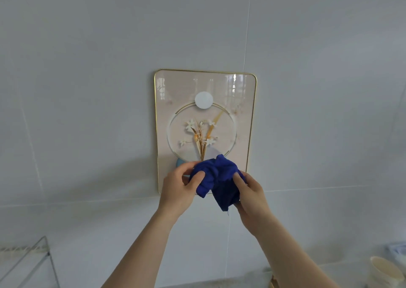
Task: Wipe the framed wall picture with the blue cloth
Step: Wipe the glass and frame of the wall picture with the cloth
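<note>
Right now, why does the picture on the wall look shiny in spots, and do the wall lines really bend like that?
Head view: the framed picture has glossy glazing, so pale window-like reflections streak its top. The wall seams bow because the lens is wide-angle. Light is soft and even, with faint shadows. The blue cloth and both hands are fairly sharp; the corners look softer.

No text, label, brand, number or sign can be read anywhere. The framed wall picture (pixel 205 120) carries only a drawing of flowers, a ring and a plain white disc above it, with no lettering on its gold frame.
</note>
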Demonstrator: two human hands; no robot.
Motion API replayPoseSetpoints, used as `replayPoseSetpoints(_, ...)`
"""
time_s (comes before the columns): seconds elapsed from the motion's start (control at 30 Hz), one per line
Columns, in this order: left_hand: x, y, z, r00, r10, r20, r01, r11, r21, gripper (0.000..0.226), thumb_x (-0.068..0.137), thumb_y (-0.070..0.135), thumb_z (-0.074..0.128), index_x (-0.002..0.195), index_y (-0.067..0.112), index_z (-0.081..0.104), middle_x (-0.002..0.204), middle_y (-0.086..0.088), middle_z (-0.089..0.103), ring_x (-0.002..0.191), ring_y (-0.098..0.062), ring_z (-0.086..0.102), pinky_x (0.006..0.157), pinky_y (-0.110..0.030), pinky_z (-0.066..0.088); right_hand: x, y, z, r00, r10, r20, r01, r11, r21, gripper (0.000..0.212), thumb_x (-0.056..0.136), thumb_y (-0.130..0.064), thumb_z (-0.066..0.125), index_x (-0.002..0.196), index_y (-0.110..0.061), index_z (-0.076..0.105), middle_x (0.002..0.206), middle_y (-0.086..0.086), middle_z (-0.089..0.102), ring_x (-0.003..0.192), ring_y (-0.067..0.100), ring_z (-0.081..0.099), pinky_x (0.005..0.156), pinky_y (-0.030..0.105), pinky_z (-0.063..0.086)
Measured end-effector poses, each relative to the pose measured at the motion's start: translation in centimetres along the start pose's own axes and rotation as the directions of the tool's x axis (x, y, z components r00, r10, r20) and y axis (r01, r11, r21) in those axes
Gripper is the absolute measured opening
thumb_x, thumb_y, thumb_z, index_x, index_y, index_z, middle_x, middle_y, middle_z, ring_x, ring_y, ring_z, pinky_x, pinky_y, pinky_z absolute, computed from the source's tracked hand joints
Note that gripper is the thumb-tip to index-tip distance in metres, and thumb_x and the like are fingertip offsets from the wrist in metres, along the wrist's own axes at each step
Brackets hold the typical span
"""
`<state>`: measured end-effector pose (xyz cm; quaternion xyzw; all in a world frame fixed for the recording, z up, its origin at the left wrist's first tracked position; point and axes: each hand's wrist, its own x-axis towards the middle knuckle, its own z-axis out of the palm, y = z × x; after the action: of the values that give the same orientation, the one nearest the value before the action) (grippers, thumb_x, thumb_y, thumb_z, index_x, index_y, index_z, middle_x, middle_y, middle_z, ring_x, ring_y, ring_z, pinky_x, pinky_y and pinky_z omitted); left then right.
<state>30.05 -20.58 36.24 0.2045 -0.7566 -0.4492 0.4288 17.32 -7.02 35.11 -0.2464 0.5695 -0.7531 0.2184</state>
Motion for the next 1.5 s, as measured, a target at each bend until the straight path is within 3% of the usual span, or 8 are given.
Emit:
replayPoseSetpoints(0.2,1.4,3.1,3.7,0.989,0.064,-0.135,-0.073,0.995,-0.063,0.023,0.094,0.028,0.072,0.115,0.033,0.065,0.101,0.016,0.072,0.089,-0.009,0.071,0.064,-0.013,0.054,1.9,-2.4,1.6,0.985,0.076,0.155,-0.14,0.876,0.463,0.051,0.109,-0.044,0.034,0.146,-0.017,0.056,0.144,0.02,0.064,0.128,0.035,0.062,0.11,0.05,0.044)
replayPoseSetpoints(0.5,3.7,2.0,7.2,0.923,0.384,0.024,-0.369,0.865,0.341,0.039,0.095,0.042,0.047,0.129,0.034,0.067,0.128,0.019,0.066,0.123,-0.004,0.057,0.107,-0.036,0.048,5.1,-3.9,-1.0,0.991,-0.084,-0.109,0.096,0.988,0.117,0.02,0.099,-0.02,0.067,0.119,-0.018,0.066,0.112,0.028,0.074,0.072,0.035,0.069,0.047,0.032,0.047)
replayPoseSetpoints(0.67,6.7,0.8,7.2,0.84,0.538,-0.07,-0.393,0.692,0.606,0.059,0.1,0.05,0.045,0.154,0.026,0.046,0.163,0.004,0.041,0.155,-0.018,0.032,0.129,-0.042,0.021,8.1,-5.6,-1.9,0.846,-0.496,-0.197,0.431,0.853,-0.294,0.057,0.096,-0.013,0.068,0.146,-0.032,0.048,0.141,-0.006,0.062,0.126,0.012,0.06,0.107,0.033,0.051)
replayPoseSetpoints(0.77,8.8,0.2,7.3,0.797,0.603,-0.024,-0.401,0.56,0.725,0.076,0.099,0.057,0.046,0.162,0.018,0.031,0.172,-0.006,0.024,0.161,-0.027,0.018,0.132,-0.049,0.011,9.8,-6.5,-1.4,0.667,-0.74,-0.088,0.612,0.612,-0.501,0.063,0.095,-0.004,0.065,0.147,-0.034,0.046,0.136,-0.013,0.055,0.12,-0.01,0.053,0.102,0.01,0.042)
replayPoseSetpoints(0.9,11.0,-0.8,7.3,0.794,0.608,0.014,-0.311,0.386,0.868,0.078,0.103,0.056,0.039,0.166,0.017,0.016,0.175,-0.008,0.01,0.163,-0.028,0.007,0.132,-0.053,0.007,12.9,-5.3,-0.7,0.411,-0.9,0.145,0.676,0.195,-0.711,0.062,0.092,0.001,0.063,0.147,-0.024,0.051,0.145,0.004,0.054,0.133,0.023,0.053,0.106,0.04,0.049)
replayPoseSetpoints(1.0,12.2,-1.9,7.5,0.776,0.63,0.01,-0.282,0.333,0.9,0.071,0.105,0.04,0.041,0.166,0.017,0.013,0.175,-0.008,0.01,0.163,-0.03,0.007,0.131,-0.055,0.011,14.6,-3.7,-0.3,0.38,-0.886,0.265,0.594,0.014,-0.805,0.061,0.092,-0.002,0.067,0.148,-0.023,0.054,0.154,0.012,0.052,0.146,0.033,0.045,0.114,0.052,0.044)
replayPoseSetpoints(1.2,13.7,-3.8,7.6,0.743,0.669,0.007,-0.274,0.295,0.915,0.069,0.106,0.032,0.036,0.166,0.02,0.005,0.176,-0.004,0.002,0.163,-0.028,0.001,0.132,-0.052,0.006,15.9,-1.5,-0.4,0.331,-0.876,0.35,0.546,-0.125,-0.828,0.051,0.101,-0.041,0.062,0.148,-0.022,0.057,0.159,0.018,0.048,0.155,0.036,0.035,0.125,0.057,0.032)
replayPoseSetpoints(1.5,14.7,-4.8,8.2,0.668,0.743,-0.041,-0.277,0.299,0.913,0.062,0.108,0.033,0.03,0.166,0.019,0.012,0.175,-0.003,0.007,0.163,-0.026,0.007,0.132,-0.051,0.008,17.1,1.7,-1.2,0.211,-0.911,0.356,0.576,-0.178,-0.798,0.037,0.1,-0.007,0.066,0.135,-0.018,0.07,0.15,0.017,0.058,0.147,0.04,0.046,0.118,0.061,0.041)
